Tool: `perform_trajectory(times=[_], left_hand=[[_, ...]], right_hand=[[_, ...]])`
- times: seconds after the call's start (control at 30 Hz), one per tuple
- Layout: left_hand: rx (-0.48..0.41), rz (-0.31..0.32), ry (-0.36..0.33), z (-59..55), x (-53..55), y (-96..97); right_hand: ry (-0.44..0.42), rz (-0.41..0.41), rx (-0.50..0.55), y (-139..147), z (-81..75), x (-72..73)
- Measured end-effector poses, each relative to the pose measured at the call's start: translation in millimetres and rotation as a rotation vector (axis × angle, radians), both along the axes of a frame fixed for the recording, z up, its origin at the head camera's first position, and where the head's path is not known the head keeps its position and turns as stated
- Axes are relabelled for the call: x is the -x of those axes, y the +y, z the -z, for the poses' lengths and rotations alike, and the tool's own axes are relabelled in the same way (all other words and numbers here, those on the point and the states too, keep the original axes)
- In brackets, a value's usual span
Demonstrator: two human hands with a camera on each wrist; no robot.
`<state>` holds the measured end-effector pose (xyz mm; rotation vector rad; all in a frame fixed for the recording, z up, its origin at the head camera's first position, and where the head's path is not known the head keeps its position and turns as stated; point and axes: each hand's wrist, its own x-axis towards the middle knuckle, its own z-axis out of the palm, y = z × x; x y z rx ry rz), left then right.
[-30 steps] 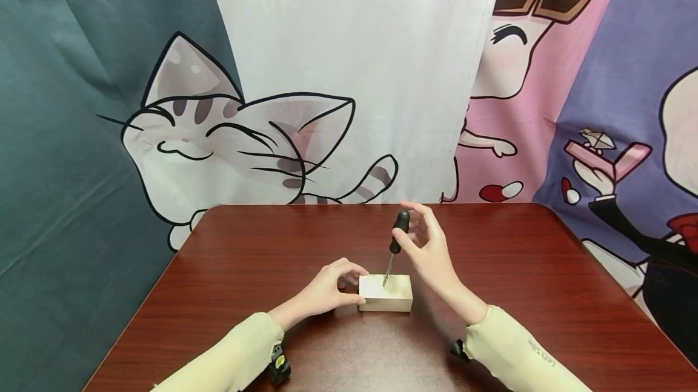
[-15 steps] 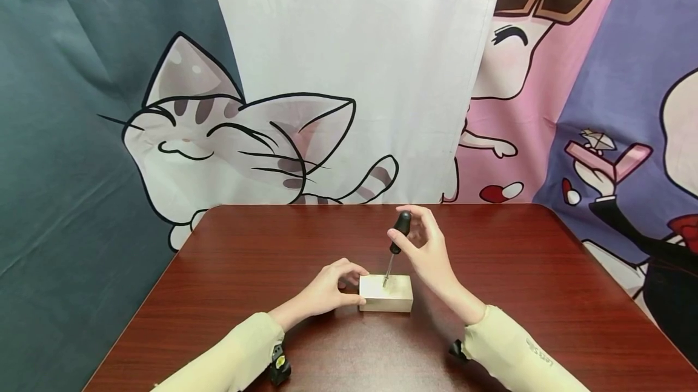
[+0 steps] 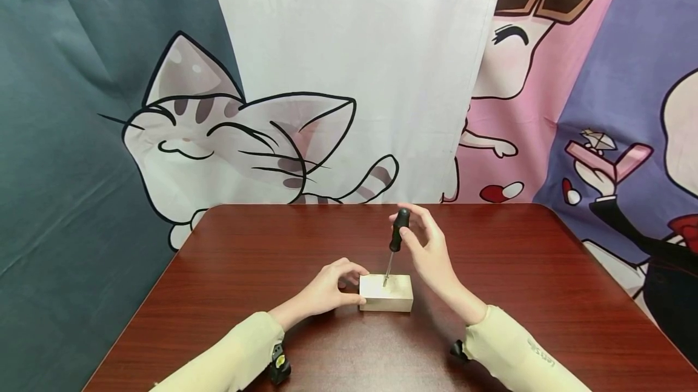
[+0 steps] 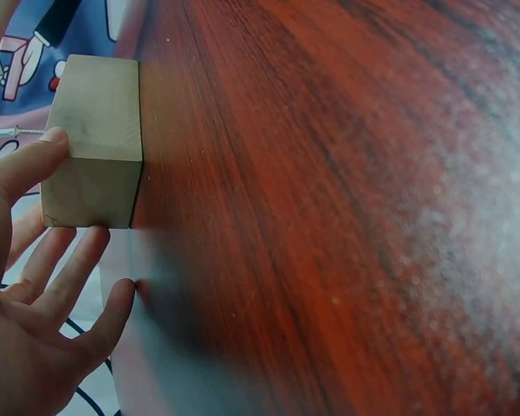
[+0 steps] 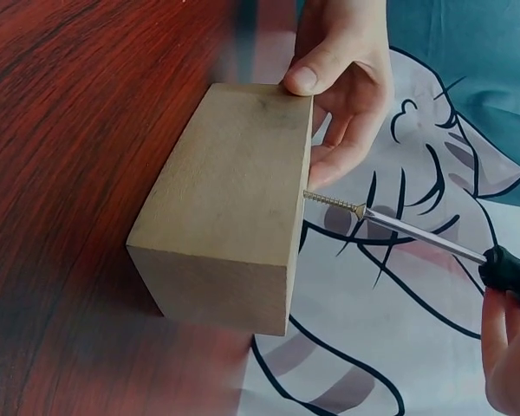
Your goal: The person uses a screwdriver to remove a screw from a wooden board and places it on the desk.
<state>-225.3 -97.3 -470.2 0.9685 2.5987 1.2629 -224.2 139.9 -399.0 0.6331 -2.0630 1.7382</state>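
A pale wooden block [image 3: 385,302] lies on the table, its long side facing me. The left hand [image 3: 331,288] holds its left end, thumb at the near corner and fingertips at the far side. In the right wrist view a brass-coloured screw [image 5: 332,203] stands up from the block's top face, most of its thread showing. The tip of a screwdriver [image 5: 425,234] meets the screw's head, in line with it and slightly tilted. Above the block, the right hand [image 3: 432,251] holds the screwdriver's black handle [image 3: 400,231] between thumb and fingers.
A dark red-brown wooden table [image 3: 262,240] carries the block. Behind it hangs a cloth backdrop [image 3: 354,46] with cartoon figures. Black wrist devices [image 3: 280,365] sit under both cream sleeves [image 3: 240,349]. Dark cables [image 4: 88,394] show past the table edge in the left wrist view.
The right thumb has rolled back from across the handle to its right side, and a fingertip now shows left of it. The handle has tipped slightly. Left hand and block have stayed still.
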Motion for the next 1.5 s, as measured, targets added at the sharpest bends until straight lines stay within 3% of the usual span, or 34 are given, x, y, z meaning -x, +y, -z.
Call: perform_trajectory(times=[0.33, 0.67, 0.9, 1.2, 1.5], left_hand=[[0.005, -0.001, -0.002, -0.5, -0.4, -0.5], [0.005, -0.005, -0.016, -1.0, -0.5, -0.2], [0.003, -0.004, -0.002, -0.4, -0.9, -0.5], [-0.003, -0.003, 0.001, -0.3, -1.5, -0.6], [0.005, -0.006, 0.016, 1.7, -0.8, -0.6]], right_hand=[[-0.02, 0.05, -0.014, -3.1, -0.5, -0.5], [-0.024, -0.028, 0.047, -2.9, 1.2, 1.9], [-0.065, -0.017, 0.112, -6.4, 1.5, 2.5], [-0.026, 0.04, 0.006, -2.6, 2.2, 1.8], [-0.056, 0.016, 0.028, -2.7, 0.5, 1.2]])
